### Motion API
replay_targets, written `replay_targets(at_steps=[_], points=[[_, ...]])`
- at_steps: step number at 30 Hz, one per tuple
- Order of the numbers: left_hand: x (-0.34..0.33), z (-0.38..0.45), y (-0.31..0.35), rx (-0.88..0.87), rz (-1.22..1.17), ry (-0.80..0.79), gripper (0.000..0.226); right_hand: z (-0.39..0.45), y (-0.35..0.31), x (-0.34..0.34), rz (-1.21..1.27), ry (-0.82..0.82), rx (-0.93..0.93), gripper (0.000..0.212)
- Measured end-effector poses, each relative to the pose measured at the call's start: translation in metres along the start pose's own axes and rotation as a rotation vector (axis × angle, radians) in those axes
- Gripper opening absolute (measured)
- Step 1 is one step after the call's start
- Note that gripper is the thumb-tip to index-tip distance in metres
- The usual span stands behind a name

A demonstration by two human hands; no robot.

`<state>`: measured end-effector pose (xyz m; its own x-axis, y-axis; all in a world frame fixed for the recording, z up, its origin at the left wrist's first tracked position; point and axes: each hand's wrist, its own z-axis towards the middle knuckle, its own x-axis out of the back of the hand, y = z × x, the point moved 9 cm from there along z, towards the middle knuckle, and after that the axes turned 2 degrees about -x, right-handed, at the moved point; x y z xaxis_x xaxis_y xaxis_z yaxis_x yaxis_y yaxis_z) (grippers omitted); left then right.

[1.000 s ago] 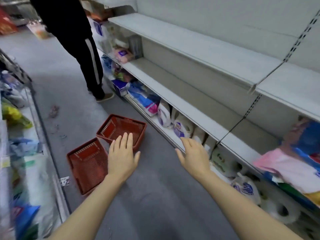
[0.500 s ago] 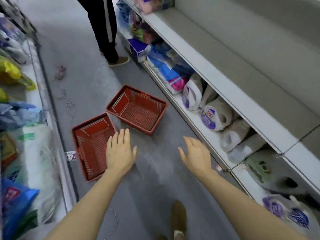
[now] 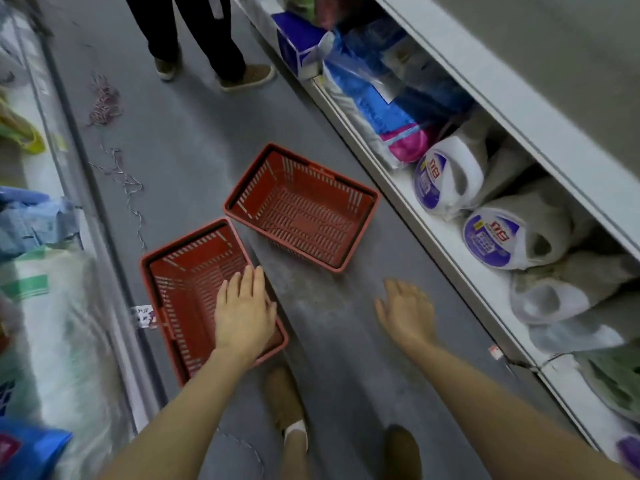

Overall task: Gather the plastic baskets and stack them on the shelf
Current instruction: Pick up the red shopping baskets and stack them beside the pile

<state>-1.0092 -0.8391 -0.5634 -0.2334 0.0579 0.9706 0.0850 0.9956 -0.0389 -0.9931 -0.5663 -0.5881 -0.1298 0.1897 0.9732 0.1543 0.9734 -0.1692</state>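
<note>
Down on the grey floor (image 3: 194,140) of a shop aisle lie two red baskets, both upright and with nothing in them. The near basket (image 3: 187,275) sits by the left shelf base; the far basket (image 3: 304,206) lies just beyond it, turned at an angle, one corner almost touching the near one's rim. Neither is on a shelf yet.

The left hand (image 3: 244,313) hangs over the near basket's right side, palm down, fingers straight and together, its grip released; whether it touches the rim I cannot tell. The right hand (image 3: 407,311) is out over bare floor, apart from both baskets, fingers loosely spread and holding nothing; it is a little blurred.

Along the right runs a white shelf (image 3: 450,237) whose bottom level holds bagged rolls (image 3: 498,237) with purple labels and blue packs (image 3: 374,109) farther up. On the left are more bagged goods (image 3: 59,306). The wearer's feet in brown shoes (image 3: 284,400) show below the arms. Another person's legs (image 3: 207,32) in dark trousers stand up the aisle, and bits of string (image 3: 104,102) litter the floor.
</note>
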Motion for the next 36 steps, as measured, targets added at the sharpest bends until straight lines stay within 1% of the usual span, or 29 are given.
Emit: replay_targets(at_steps=[2,7,10,12,14,16,18,21,25,29,31,33,36], points=[[-0.019,0.020,-0.015,-0.053,0.025,-0.020,0.071,0.019,-0.013,-0.027,0.019,-0.014,-0.023,0.043],[-0.061,0.063,-0.056,-0.127,0.090,-0.026,0.074,0.061,-0.037,-0.112,0.121,-0.113,-0.119,0.039],[-0.100,0.092,-0.077,-0.157,0.108,-0.030,0.076,0.089,-0.040,-0.162,0.251,-0.133,-0.266,0.036],[-0.125,0.112,-0.087,-0.162,0.122,-0.002,0.077,0.107,-0.033,-0.194,0.346,-0.129,-0.415,0.044],[-0.147,0.132,-0.094,-0.156,0.125,0.026,0.075,0.121,-0.024,-0.223,0.471,-0.086,-0.542,0.059],[-0.166,0.151,-0.098,-0.150,0.117,0.049,0.073,0.132,-0.017,-0.251,0.570,-0.058,-0.611,0.070],[-0.179,0.167,-0.098,-0.144,0.105,0.068,0.071,0.140,-0.011,-0.273,0.667,-0.030,-0.660,0.074],[-0.191,0.190,-0.100,-0.123,0.089,0.075,0.070,0.144,-0.009,-0.287,0.773,0.048,-0.744,0.075],[-0.194,0.218,-0.108,-0.034,0.020,0.073,0.068,0.146,-0.006,-0.282,0.914,0.140,-0.745,0.076],[-0.188,0.243,-0.108,0.046,-0.123,0.085,0.068,0.143,0.028,-0.261,0.985,0.231,-0.694,0.080],[-0.189,0.256,-0.107,0.080,-0.230,0.072,0.069,0.134,0.055,-0.255,1.020,0.246,-0.705,0.081],[-0.197,0.272,-0.101,0.117,-0.344,-0.009,0.072,0.120,0.084,-0.252,1.059,0.253,-0.748,0.084],[-0.213,0.292,-0.074,0.165,-0.543,-0.216,0.071,0.099,0.116,-0.252,1.096,0.234,-0.798,0.091]])
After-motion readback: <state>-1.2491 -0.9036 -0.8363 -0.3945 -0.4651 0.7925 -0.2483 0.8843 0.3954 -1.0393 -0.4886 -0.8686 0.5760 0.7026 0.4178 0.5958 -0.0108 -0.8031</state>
